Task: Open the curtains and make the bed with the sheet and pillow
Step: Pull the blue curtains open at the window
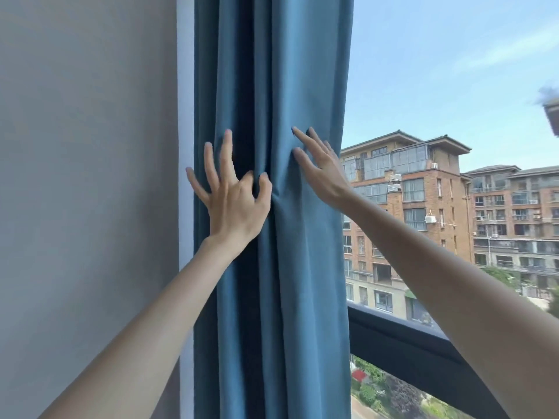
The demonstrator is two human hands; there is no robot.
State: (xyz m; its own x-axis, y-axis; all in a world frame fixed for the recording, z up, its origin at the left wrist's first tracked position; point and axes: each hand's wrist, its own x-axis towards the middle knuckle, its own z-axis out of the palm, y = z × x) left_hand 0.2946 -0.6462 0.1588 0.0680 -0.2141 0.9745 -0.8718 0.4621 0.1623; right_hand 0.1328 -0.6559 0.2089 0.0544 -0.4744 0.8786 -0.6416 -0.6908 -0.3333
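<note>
A blue curtain (305, 86) hangs bunched in folds at the left side of the window, next to the wall. My left hand (233, 195) lies against its folds, thumb and index finger pinching a fold while the other fingers spread upward. My right hand (320, 167) presses flat on the curtain's right part near its free edge, fingers extended. The bed, sheet and pillow are out of view.
A grey wall (87, 176) fills the left. To the right is the uncovered window with a dark frame rail (402, 337) slanting across its lower part. Brick apartment blocks (423, 201), trees and blue sky lie beyond the glass.
</note>
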